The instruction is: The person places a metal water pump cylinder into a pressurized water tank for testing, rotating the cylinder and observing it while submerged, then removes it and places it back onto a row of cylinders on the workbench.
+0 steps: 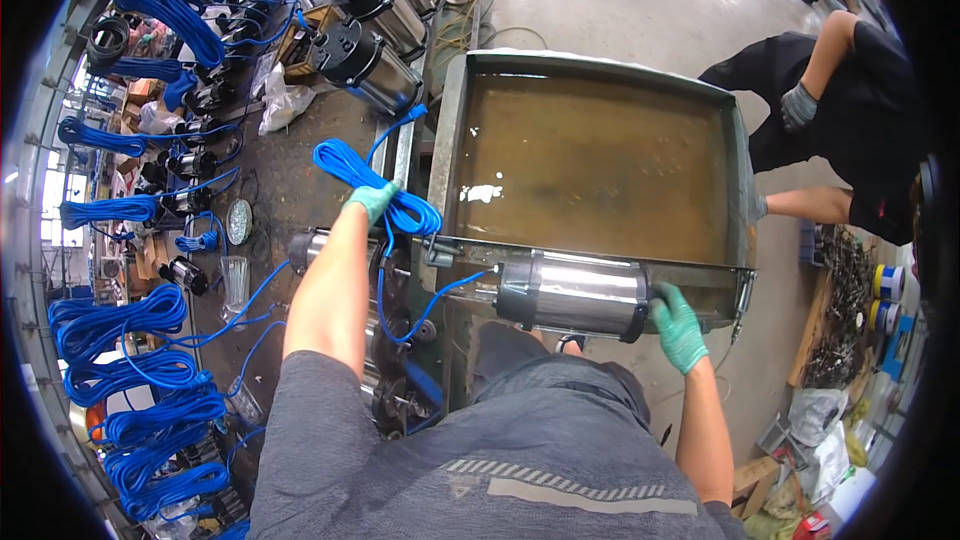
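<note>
My left hand point(372, 202), in a green glove, is closed round a coiled bundle of blue cable point(345, 162). A plug-like blue end point(416, 113) sticks up from the bundle, and a loop of the cable runs down to a steel pump point(588, 292). That cylindrical pump with black end caps lies on its side along the near edge of a metal water tank point(450, 130). At the pump's right end, my right hand point(680, 328), also green-gloved, grips the black cap; some fingertips are hidden against it. Murky brownish water point(600, 160) fills the tank.
More steel pumps point(370, 65) stand at the upper left. Several blue cable coils point(130, 370) hang or lie along the left rack. Another person in dark clothes, with a gloved hand point(798, 105), stands right of the tank. Dark metal scraps point(840, 310) lie at the right.
</note>
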`<state>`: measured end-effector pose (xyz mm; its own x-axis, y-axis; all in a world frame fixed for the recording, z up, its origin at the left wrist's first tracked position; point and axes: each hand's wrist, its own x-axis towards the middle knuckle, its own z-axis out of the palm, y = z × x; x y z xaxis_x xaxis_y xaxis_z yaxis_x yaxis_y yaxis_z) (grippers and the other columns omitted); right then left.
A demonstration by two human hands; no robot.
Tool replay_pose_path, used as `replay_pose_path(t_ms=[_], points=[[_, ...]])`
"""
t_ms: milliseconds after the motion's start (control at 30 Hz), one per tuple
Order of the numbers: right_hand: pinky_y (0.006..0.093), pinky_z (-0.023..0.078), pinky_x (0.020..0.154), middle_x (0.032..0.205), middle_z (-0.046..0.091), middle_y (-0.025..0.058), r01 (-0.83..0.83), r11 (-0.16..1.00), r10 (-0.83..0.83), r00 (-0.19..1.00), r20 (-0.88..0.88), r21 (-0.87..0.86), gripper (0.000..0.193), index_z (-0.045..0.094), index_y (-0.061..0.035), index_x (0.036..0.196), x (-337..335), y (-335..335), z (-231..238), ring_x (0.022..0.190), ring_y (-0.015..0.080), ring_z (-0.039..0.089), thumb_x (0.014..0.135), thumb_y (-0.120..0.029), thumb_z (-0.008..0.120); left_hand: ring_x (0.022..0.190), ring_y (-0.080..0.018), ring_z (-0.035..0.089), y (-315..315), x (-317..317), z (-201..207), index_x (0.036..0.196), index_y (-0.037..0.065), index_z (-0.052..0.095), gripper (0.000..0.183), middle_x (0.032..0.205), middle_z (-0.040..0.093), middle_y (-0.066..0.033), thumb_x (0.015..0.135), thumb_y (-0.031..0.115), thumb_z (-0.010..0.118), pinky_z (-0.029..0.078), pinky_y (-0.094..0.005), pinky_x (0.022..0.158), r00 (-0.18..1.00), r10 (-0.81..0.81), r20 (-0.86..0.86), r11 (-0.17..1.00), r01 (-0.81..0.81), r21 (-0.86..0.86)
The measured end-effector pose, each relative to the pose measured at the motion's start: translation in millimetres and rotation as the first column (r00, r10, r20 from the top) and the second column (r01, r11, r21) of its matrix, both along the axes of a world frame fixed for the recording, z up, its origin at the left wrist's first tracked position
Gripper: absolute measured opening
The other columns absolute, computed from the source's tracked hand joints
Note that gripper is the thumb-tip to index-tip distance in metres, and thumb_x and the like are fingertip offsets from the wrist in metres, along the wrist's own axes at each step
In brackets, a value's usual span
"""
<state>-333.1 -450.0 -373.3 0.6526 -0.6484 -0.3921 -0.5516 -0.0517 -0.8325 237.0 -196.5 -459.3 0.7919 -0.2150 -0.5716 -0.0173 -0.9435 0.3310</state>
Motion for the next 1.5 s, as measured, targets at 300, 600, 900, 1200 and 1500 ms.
replay_pose_path(t_ms=[300,600,900,1200,1500], points=[[0.0402,0.052,0.082,0.098,0.068,0.0258,-0.096,0.993,0.105,0.978,-0.178,0.062,0.055,0.046,0.0036,0.122,24.5,-0.8,-10.9,0.086,0.0305,0.065,0.089,-0.033,0.069,0.071,-0.0238,0.067,2.9,-9.2,11.9,0.094,-0.001,0.069,0.024,0.086,0.071,-0.0117,0.083,0.021,0.074,0.056,-0.0389,0.067,0.748,0.498,-0.438,0.624,-0.660,-0.419],[0.0372,0.051,0.086,0.106,0.067,0.0200,-0.198,0.972,0.218,0.961,-0.169,0.127,0.064,0.041,0.0033,0.129,25.5,-11.5,-5.6,0.092,0.0235,0.060,0.089,-0.038,0.069,0.083,-0.0265,0.070,54.9,-112.3,234.9,0.116,0.003,0.061,0.043,0.092,0.070,-0.0135,0.085,0.032,0.073,0.060,-0.0390,0.074,0.758,0.136,-0.638,0.099,-0.651,-0.752],[0.0317,0.052,0.084,0.106,0.065,0.0142,-0.127,0.936,0.126,0.992,0.024,0.329,0.072,0.036,0.0055,0.133,19.0,-16.9,-28.8,0.092,0.0180,0.058,0.085,-0.031,0.076,0.087,-0.0300,0.060,22.8,-184.5,406.8,0.139,-0.004,0.042,0.057,0.117,0.057,-0.0170,0.098,0.032,0.059,0.058,-0.0408,0.070,0.971,-0.198,0.134,-0.448,0.032,-0.893],[0.0287,0.053,0.050,0.107,0.059,0.0099,0.040,0.820,-0.129,0.985,0.117,0.571,0.059,0.045,-0.0033,0.129,43.9,12.3,7.0,0.077,0.0169,0.062,0.088,-0.037,0.070,0.109,-0.0366,0.067,36.5,-155.5,503.7,0.130,0.001,0.059,0.051,0.124,0.065,-0.0227,0.089,0.031,0.066,0.054,-0.0580,0.097,0.821,0.529,0.214,-0.234,0.383,-0.893],[0.0345,0.058,0.049,0.106,0.060,0.0186,-0.103,0.873,0.009,0.981,0.194,0.476,0.046,0.043,0.0021,0.125,267.9,30.7,53.0,0.068,0.0258,0.067,0.096,-0.029,0.060,0.104,-0.0306,0.070,127.2,-99.6,534.1,0.125,-0.008,0.059,0.044,0.124,0.065,-0.0233,0.104,0.029,0.048,0.060,-0.0440,0.091,0.942,0.064,0.330,-0.346,0.331,-0.878]])
